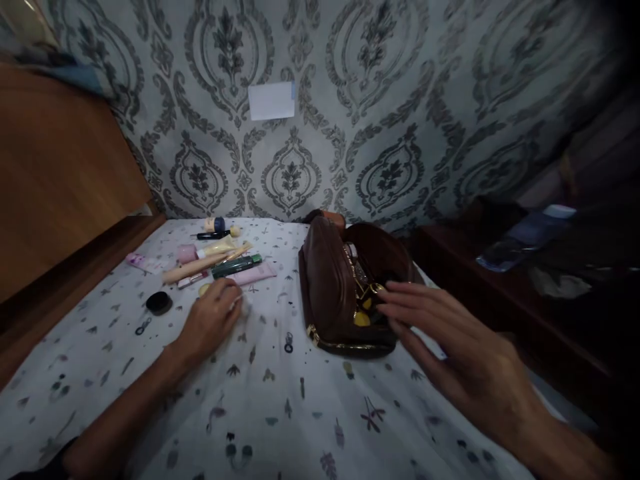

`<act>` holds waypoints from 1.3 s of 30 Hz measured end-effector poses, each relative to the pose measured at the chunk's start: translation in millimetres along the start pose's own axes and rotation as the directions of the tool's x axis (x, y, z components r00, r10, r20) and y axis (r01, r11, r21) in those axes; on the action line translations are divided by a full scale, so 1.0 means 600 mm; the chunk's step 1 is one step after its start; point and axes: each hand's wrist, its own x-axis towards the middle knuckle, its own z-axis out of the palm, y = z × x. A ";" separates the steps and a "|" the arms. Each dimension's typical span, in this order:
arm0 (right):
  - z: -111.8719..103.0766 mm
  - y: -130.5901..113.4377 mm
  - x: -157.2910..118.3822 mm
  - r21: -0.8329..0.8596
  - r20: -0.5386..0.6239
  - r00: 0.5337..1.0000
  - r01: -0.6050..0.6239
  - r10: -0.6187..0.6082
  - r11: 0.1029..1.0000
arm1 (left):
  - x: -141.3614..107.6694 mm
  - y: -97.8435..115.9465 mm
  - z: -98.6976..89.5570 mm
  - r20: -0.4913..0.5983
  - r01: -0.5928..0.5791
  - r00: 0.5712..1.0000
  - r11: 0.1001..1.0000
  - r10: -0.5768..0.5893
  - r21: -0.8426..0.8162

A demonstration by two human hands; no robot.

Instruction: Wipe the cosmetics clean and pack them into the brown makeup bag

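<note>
My left hand [213, 313] rests low over the cloth with its fingers curled down and together. A pale blur shows beside its fingertips; what they hold, if anything, I cannot make out. Just beyond lie a dark green tube [236, 266], a pink tube [257, 273], a wooden-handled brush [194, 268] and a small yellowish item [204, 289]. On the right, a brown cosmetic bag [325, 280] stands unzipped, with gold and yellow items [367, 303] inside. My right hand [450, 340] reaches to its opening, fingers stretched out, fingertips at the bag's right side.
A black round lid or jar [159, 303] and a pink floral tube [143, 262] lie at the left. A dark-capped jar [215, 225] stands near the patterned wall. Wooden furniture [60, 173] borders the left side; a clear plastic bottle [525, 237] lies at the right.
</note>
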 end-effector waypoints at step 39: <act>0.352 -0.121 -0.014 0.563 0.389 0.882 -0.457 0.267 0.688 | 0.010 -0.050 0.011 0.095 0.290 0.952 0.957 -0.290 0.017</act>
